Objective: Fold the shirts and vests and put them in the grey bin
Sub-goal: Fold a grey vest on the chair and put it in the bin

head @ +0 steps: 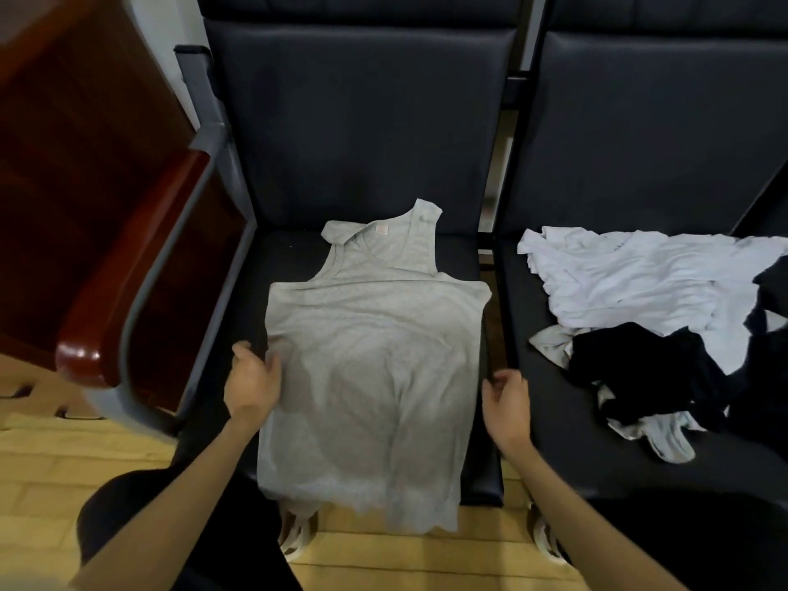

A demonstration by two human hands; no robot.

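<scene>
A grey vest (375,356) lies spread flat on the middle dark seat (294,258), neck toward the backrest, its hem hanging over the front edge. My left hand (251,381) touches the vest's left side edge with relaxed fingers. Just off the vest's right edge, my right hand (507,398) hovers with loosely curled fingers and holds nothing. On the right seat (563,454) lie a crumpled white shirt (639,283) and a black garment (652,373) with a pale grey piece under it. No grey bin is in view.
A dark red wooden armrest panel (140,266) with a grey metal frame stands to the left of the middle seat. Padded backrests (362,121) rise behind both seats. Wooden floor (51,462) and my shoes show below the seat front.
</scene>
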